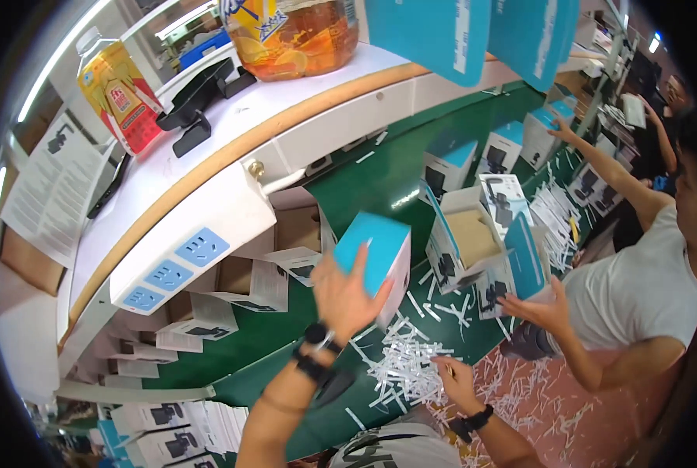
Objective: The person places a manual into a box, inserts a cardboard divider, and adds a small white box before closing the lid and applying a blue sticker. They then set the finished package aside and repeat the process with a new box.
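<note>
My left hand (347, 295) grips a small carton with a teal top and white sides (375, 232). Its fingers lie over the top and the left side. On that wrist are a dark watch and a band. My right hand (456, 382) is closed, thumb against the curled fingers, beside a heap of white paper strips (403, 363). Whatever it pinches, if anything, is too small to make out. Right of my carton stands an open white box (465, 242) with a brown cardboard insert showing.
Open boxes (258, 285) line the green bench (262, 351) at left. Closed boxes (447, 164) stand farther along. A power strip (196, 242) hangs under the shelf, which holds a drink bottle (118, 93) and a large jug (294, 39). A co-worker (629, 273) reaches in from the right.
</note>
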`<state>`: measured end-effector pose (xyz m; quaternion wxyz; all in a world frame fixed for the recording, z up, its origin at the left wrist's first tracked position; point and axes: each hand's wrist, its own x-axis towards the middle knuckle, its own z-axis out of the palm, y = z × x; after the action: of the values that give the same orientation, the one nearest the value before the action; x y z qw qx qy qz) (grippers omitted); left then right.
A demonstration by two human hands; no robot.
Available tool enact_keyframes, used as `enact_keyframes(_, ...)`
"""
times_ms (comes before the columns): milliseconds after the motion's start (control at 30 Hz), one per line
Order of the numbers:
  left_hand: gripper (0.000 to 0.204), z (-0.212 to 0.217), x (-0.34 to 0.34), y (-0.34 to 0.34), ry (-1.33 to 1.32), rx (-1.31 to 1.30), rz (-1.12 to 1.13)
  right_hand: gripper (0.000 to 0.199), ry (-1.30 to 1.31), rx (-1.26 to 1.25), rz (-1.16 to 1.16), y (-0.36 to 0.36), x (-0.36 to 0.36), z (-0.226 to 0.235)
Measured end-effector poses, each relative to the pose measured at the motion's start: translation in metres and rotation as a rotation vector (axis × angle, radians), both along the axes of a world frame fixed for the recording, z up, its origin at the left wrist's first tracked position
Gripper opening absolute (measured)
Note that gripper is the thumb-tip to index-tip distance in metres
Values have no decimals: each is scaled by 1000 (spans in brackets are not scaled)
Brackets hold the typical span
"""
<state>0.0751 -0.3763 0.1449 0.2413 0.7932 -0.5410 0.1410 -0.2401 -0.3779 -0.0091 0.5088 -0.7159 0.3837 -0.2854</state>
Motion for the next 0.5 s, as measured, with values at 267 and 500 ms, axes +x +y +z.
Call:
enact_keyframes(267,93,-31,86,-126,-77,245,-38,17,-50,376,-31,5,-14,-22)
enact_keyframes(500,62,20,165,12,33,423,51,16,-62,485,134,24,2,-46)
